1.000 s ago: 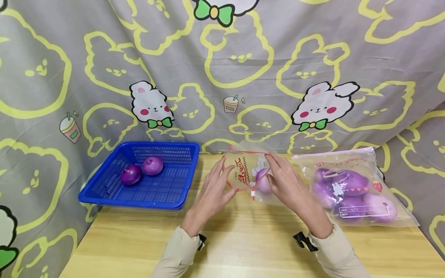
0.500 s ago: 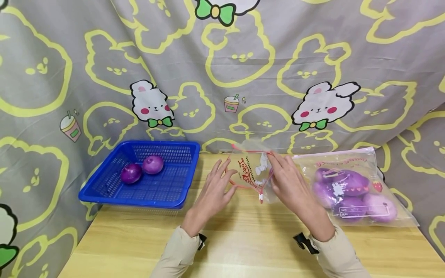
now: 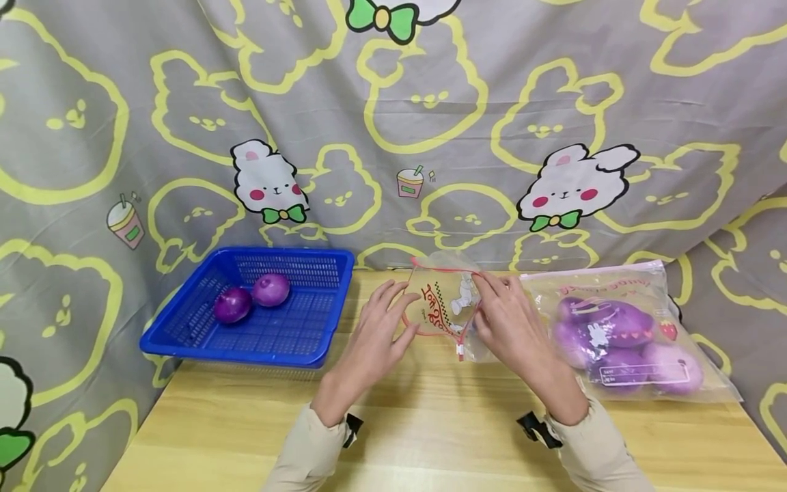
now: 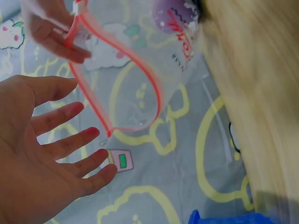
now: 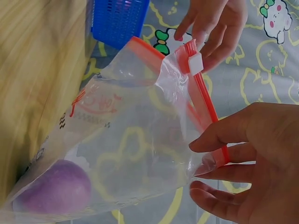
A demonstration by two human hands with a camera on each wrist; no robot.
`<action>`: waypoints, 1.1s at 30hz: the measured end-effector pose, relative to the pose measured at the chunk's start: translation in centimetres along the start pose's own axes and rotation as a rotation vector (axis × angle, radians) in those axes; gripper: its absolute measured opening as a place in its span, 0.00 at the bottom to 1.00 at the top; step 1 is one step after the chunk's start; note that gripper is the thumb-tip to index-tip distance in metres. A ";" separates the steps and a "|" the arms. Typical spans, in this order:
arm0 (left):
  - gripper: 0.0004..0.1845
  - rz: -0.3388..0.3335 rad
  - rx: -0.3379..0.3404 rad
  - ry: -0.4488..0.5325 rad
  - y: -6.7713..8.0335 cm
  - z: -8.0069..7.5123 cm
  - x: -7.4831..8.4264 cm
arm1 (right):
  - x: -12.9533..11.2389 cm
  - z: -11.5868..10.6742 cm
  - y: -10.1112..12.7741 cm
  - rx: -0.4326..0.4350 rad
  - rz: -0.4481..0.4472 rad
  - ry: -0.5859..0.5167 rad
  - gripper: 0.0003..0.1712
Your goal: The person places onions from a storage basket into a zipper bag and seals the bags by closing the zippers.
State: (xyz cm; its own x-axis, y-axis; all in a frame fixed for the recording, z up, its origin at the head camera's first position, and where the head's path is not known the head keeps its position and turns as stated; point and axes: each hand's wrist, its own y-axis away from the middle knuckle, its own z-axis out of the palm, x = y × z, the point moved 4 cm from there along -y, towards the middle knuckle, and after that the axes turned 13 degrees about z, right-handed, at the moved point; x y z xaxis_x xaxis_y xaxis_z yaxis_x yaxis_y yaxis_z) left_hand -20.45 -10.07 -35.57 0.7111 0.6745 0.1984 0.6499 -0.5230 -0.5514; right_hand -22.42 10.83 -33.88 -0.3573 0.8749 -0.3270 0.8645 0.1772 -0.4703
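Note:
A clear zip bag [image 3: 438, 307] with a red zip edge and red lettering stands with its mouth gaping toward the left. My right hand [image 3: 512, 321] pinches its rim between thumb and fingers. In the right wrist view, one purple onion [image 5: 56, 189] lies at the bottom of this bag, and a white slider [image 5: 195, 63] sits at one end of the zip. My left hand [image 3: 376, 335] is beside the mouth with fingers spread, holding nothing; in the left wrist view its fingertips [image 4: 91, 133] stand just short of the red edge.
At the left, a blue plastic basket [image 3: 313, 335] holds two purple onions [image 3: 252, 298]. Another clear zip bag [image 3: 695, 328], filled with several purple onions, lies at the right of the wooden table [image 3: 430, 424]. A patterned curtain [image 3: 369, 123] hangs behind.
The bag's mouth has widened and its slider has shifted right. The onion inside has gone from sight behind my right hand in the head view. My left hand has drawn slightly left, off the rim.

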 end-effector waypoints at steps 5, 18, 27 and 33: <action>0.22 -0.013 0.030 -0.012 0.1 -0.9 -0.6 | 0.0 0.1 0.1 -0.032 0.011 0.000 0.33; 0.25 -0.066 0.053 -0.025 0.8 -1.6 -2.3 | 0.1 -0.2 -0.2 -0.009 -0.025 0.002 0.33; 0.23 -0.089 0.141 -0.036 3.4 -1.8 -5.6 | 0.1 0.3 -0.5 -0.036 -0.009 -0.007 0.33; 0.20 -0.131 0.193 -0.048 4.8 -3.0 -7.9 | 0.0 0.5 -0.2 -0.046 -0.011 -0.008 0.34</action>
State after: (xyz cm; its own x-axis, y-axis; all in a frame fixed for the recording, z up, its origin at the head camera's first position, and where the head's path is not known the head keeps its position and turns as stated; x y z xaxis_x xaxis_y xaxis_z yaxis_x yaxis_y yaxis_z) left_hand -22.17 -19.47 -37.40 0.6073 0.7566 0.2424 0.6695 -0.3230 -0.6689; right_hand -22.76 10.58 -34.15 -0.3697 0.8692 -0.3284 0.8757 0.2078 -0.4359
